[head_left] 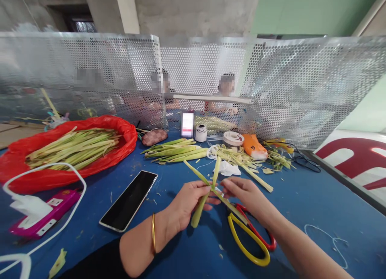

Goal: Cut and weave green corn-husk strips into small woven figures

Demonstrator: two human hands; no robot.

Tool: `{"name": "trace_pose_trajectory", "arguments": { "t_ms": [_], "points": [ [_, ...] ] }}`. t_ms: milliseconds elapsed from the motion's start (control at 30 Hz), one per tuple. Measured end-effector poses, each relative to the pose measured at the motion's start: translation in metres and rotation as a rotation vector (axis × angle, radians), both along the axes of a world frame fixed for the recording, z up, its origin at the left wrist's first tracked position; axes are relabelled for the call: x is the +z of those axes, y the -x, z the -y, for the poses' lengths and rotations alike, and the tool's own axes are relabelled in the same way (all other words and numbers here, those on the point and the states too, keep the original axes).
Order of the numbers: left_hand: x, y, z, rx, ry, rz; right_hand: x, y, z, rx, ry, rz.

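Note:
My left hand [189,198], with a gold bangle at the wrist, pinches several pale green leaf strips [197,214] where they cross and fan outward. My right hand [245,190] is just right of the crossing, thumb and fingertips drawn together; whatever lies between them is too small to make out. Under the right hand and one strip lies a pair of scissors [256,263] with one yellow and one red handle, its blades mostly hidden. Behind the hands are a crumpled white tissue [229,168] and a bundle of green stalks [175,152].
A red plastic bag [130,136] of stalks stands left. Nearer are a phone [128,200] and a magenta power strip [62,204] with a looping white cable. A thread spool [201,133], tape roll [233,139] and orange packet [253,145] sit before a perforated metal screen [205,62]; two people sit beyond.

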State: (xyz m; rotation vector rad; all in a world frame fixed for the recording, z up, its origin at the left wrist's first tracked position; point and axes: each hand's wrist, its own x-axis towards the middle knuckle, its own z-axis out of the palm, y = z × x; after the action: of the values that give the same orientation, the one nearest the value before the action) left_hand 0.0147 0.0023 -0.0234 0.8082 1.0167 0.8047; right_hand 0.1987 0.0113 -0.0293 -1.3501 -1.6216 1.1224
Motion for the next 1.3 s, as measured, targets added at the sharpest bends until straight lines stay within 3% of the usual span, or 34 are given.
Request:
{"name": "trace_pose_trajectory", "arguments": {
  "t_ms": [67,167,567,933,1067,1167,1300],
  "points": [
    [-0.002,0.001,-0.002,0.052,-0.013,0.02,0.0,0.004,0.005,0.086,0.055,0.027],
    [-0.006,0.003,-0.004,0.09,-0.004,0.046,-0.001,0.005,0.008,0.074,0.062,0.067],
    [-0.004,0.003,-0.003,0.095,-0.028,0.019,-0.001,-0.002,0.003,-0.021,-0.254,0.318],
    [-0.008,0.002,-0.004,0.116,-0.034,-0.03,-0.004,-0.003,0.001,-0.138,-0.312,0.251],
    [-0.004,-0.001,0.0,0.017,-0.125,-0.156,0.003,-0.002,0.006,-0.22,-0.491,0.219],
    [-0.003,-0.002,0.004,-0.133,-0.218,-0.285,0.009,-0.003,0.011,-0.264,-0.688,0.406],
    [-0.007,-0.003,0.009,-0.257,-0.379,-0.438,0.013,-0.004,0.015,-0.449,-0.89,0.609]
  ]
}}
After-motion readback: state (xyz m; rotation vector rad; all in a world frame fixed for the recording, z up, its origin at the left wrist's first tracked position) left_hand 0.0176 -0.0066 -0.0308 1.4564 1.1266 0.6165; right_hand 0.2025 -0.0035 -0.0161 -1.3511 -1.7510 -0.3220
